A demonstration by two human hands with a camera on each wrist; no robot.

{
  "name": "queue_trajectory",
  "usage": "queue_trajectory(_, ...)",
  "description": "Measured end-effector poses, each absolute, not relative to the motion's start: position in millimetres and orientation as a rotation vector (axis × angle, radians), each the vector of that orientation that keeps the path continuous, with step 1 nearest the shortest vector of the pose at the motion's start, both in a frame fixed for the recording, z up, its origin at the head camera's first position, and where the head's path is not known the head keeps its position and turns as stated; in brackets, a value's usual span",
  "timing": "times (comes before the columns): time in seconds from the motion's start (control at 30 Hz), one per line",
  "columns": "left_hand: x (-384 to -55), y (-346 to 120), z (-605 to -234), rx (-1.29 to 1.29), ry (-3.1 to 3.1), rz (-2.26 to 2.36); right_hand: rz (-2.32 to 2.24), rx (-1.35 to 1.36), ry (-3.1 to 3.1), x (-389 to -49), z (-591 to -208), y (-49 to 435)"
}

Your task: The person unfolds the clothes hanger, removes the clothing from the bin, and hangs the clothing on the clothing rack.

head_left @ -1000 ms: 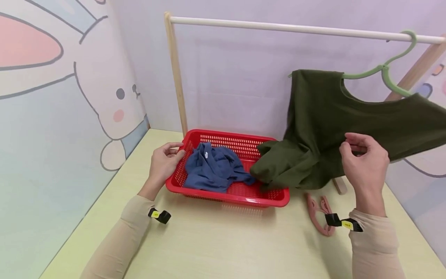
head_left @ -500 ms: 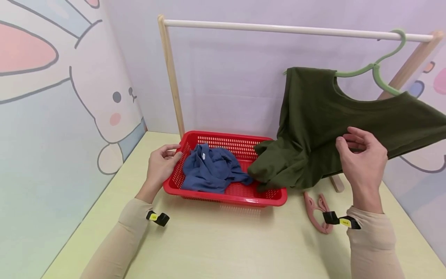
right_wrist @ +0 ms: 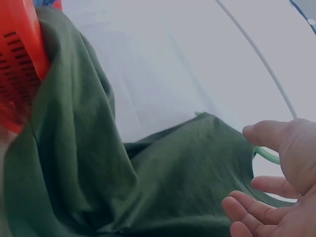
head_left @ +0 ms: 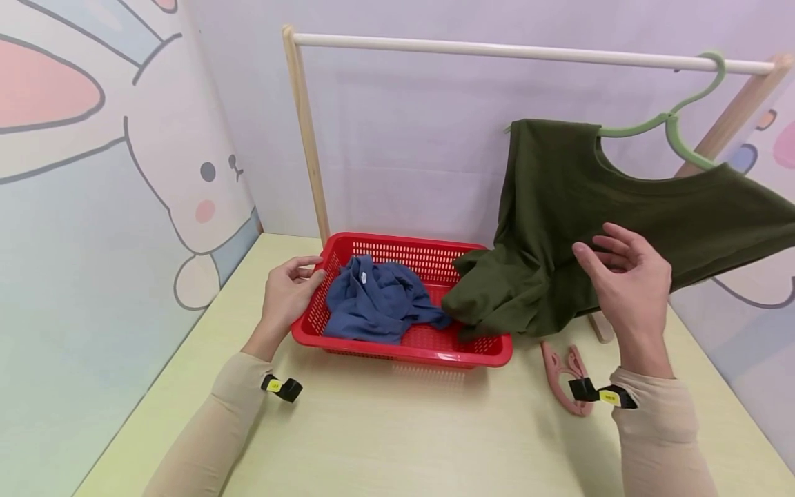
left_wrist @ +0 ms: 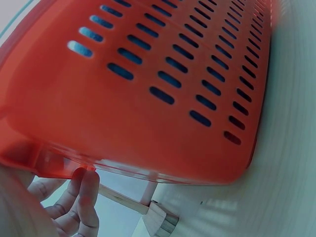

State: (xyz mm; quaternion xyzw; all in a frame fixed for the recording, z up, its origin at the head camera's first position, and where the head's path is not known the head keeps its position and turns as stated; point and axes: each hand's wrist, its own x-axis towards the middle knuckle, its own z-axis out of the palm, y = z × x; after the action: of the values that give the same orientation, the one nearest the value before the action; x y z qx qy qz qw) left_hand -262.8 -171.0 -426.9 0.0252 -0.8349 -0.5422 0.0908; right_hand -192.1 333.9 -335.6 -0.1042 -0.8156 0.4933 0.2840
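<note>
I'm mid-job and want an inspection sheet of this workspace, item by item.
Surface: table, pale yellow.
Job's things: red basket with a blue garment crumpled inside; green shirt on a green hanger hooked over the white rod, its lower part draped over the basket's right rim.
Clutter: pink hanger-like item lying right of the basket.
Left hand: grips the basket's left rim.
Right hand: fingers spread before the shirt, holding nothing.
Cables: nothing seen.
Surroundings: rabbit mural at left.
</note>
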Motion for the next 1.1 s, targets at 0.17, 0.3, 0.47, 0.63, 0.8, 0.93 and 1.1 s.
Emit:
queue_trajectory(0.17,-263.0,-171.1,-426.7,0.071,-2.481,-1.610,1.355,-0.173,-2.227,-196.1,-341.0,322.8)
queue_trajectory(0.3,-264.1,-170.9,-427.5,0.081,-2.478,-1.609,1.376,-0.073,-2.270,-200.3,-347.8,311.1)
queue_trajectory(0.47,-264.3,-171.1,-428.3,0.086,-2.472,-1.610,1.403,0.065,-2.315,-207.1,-359.2,295.2)
queue_trajectory(0.63,-263.8,-170.3,-428.8,0.082,-2.469,-1.611,1.378,0.195,-2.366,-214.4,-373.6,285.4)
queue_trajectory(0.8,-263.1,-169.9,-428.6,0.080,-2.465,-1.618,1.361,0.275,-2.438,-223.4,-389.6,281.7)
queue_trajectory(0.93,-262.6,-169.4,-428.4,0.085,-2.463,-1.626,1.364,0.289,-2.518,-227.6,-399.3,280.0)
queue_trajectory(1.1,-263.2,-169.5,-428.4,0.094,-2.461,-1.620,1.324,0.272,-2.581,-231.1,-407.7,278.1)
